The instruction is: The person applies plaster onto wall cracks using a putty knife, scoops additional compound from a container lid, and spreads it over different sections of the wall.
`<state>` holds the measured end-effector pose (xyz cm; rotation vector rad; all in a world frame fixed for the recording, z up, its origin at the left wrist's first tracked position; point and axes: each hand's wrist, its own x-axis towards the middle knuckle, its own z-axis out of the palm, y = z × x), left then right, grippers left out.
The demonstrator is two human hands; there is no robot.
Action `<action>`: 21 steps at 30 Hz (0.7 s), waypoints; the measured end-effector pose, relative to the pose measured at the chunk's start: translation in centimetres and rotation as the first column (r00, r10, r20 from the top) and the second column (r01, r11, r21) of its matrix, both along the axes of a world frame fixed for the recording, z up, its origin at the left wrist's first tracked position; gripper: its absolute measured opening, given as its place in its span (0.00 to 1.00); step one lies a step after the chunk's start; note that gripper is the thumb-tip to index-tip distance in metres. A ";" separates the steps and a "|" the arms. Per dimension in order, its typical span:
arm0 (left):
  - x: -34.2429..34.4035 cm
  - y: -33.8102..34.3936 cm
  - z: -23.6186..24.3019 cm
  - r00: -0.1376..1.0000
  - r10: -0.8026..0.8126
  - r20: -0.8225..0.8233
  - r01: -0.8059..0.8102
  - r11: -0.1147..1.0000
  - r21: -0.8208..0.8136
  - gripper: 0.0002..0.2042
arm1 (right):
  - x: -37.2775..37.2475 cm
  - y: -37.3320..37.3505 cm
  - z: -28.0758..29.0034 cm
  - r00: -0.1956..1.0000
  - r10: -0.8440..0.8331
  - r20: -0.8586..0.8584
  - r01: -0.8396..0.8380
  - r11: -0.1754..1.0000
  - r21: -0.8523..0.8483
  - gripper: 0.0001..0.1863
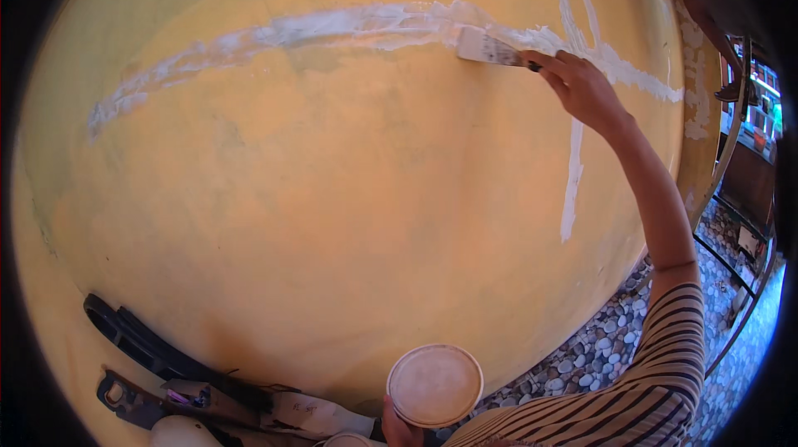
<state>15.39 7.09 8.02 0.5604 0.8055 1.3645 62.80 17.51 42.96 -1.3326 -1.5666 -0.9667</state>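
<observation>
White filler (349,24) streaks the yellow painted wall (332,156) left of our right hand (575,85), clamped on a broad-bladed putty knife (490,49); below, our left hand (401,429) grips a round, pale, lid-like disc (435,385). We should angle the knife shallowly, feathering edges evenly.

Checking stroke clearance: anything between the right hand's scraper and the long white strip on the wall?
Nothing visible. The scraper, in the right hand, overlaps the white strip at its lower edge; contact is unclear. The left hand is well below.
</observation>
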 end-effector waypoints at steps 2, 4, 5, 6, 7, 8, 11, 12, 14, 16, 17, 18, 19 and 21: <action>-0.1 0.4 0.0 1.000 0.001 0.000 -0.001 1.000 0.000 0.25 | 1.6 -1.0 -0.7 1.000 -0.016 -0.010 0.016 1.000 0.003 0.17; -0.2 0.6 0.1 1.000 0.002 0.000 -0.002 1.000 0.004 0.25 | 1.8 -1.6 -1.0 0.999 -0.032 -0.023 0.032 0.999 0.011 0.18; -0.2 0.6 0.1 1.000 0.003 -0.002 -0.003 1.000 0.005 0.25 | 1.4 -1.8 -1.0 1.000 -0.001 -0.015 0.002 1.000 0.028 0.18; -0.1 0.6 0.3 1.000 0.000 -0.003 0.000 1.000 0.008 0.25 | 0.8 -1.9 -1.0 1.000 0.029 -0.008 -0.029 0.999 0.046 0.18; 0.0 0.6 0.3 1.000 0.000 -0.005 0.000 1.000 0.010 0.25 | -0.1 -2.0 -0.8 1.000 0.027 -0.013 -0.026 0.999 0.046 0.18; 0.2 0.6 0.4 1.000 -0.003 -0.004 0.003 1.000 0.013 0.25 | -1.6 -1.9 -0.4 0.997 0.058 0.049 -0.062 0.993 0.100 0.18; 0.9 0.4 0.4 1.000 -0.007 -0.010 0.007 1.000 0.013 0.25 | -5.8 -0.2 0.8 0.979 0.131 0.156 -0.161 0.967 0.196 0.19; 1.0 0.3 0.4 1.000 -0.004 -0.009 0.004 1.000 0.012 0.25 | -7.0 0.8 1.2 0.973 0.136 0.188 -0.179 0.955 0.238 0.19; 1.4 0.3 0.4 1.000 -0.014 -0.008 0.014 1.000 0.015 0.25 | -9.1 1.8 2.2 0.969 0.139 0.204 -0.191 0.946 0.261 0.19; 1.8 0.3 0.3 1.000 -0.020 -0.009 0.020 1.000 0.012 0.25 | -9.6 2.4 2.2 0.978 0.121 0.172 -0.158 0.963 0.217 0.19; 1.9 0.4 0.3 1.000 -0.022 -0.010 0.022 1.000 0.013 0.25 | -9.5 2.7 2.1 0.983 0.106 0.147 -0.131 0.976 0.172 0.19; 1.9 0.5 0.3 1.000 -0.027 -0.008 0.027 1.000 0.011 0.25 | -8.9 2.8 1.6 0.984 0.102 0.145 -0.126 0.977 0.170 0.19; 1.8 0.5 0.3 1.000 -0.019 -0.008 0.020 1.000 0.010 0.25 | -7.9 3.0 0.8 0.989 0.081 0.123 -0.102 0.980 0.171 0.19; 1.9 0.7 0.2 1.000 -0.023 -0.004 0.023 1.000 0.007 0.25 | -5.3 2.2 -0.6 0.997 0.056 0.060 -0.062 0.991 0.118 0.19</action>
